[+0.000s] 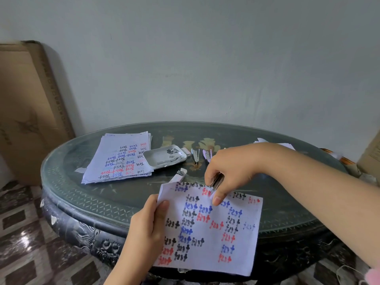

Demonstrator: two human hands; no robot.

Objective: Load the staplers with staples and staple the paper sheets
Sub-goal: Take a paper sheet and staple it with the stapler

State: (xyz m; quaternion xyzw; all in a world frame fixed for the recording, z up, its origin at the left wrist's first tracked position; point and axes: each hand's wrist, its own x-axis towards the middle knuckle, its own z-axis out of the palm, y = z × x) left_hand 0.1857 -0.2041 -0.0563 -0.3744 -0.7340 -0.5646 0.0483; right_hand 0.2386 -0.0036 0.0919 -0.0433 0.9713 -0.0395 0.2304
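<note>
- The right hand (pixel 230 171) is curled round a small metal stapler (pixel 217 182), fingers over it and thumb below; its nose sits at the top edge of the paper sheets (pixel 211 229); whether it already bites the paper I cannot tell.
- The left hand (pixel 148 225) pinches the sheets' left edge, thumb on top; the sheets hang partly over the near rim of the desk (pixel 102 192).
- To staple well, I judge: square the edges with the left hand; push the sheets fully into the stapler's throat; keep the thin paper taut so it does not buckle; squeeze once, firmly, with the stapler flat to the sheet so the legs fold clean.
- The sheets are thin and white, bent at the corner above the left thumb, and covered with "test" in red, blue and black marker.
- Just beyond the right hand lie two more staplers (pixel 195 156), slim and shiny; left of them is a white rounded tray (pixel 156 161), seemingly smooth plastic, holding grey staple strips (pixel 172 152); a small opened staple box (pixel 181 173) lies between the tray and the held sheets.
- Further left of both hands is a flat stack of paper (pixel 121 157), marked alike.
- The desk is round and dark; its glossy top looks like glass, over a carved edge.
</note>
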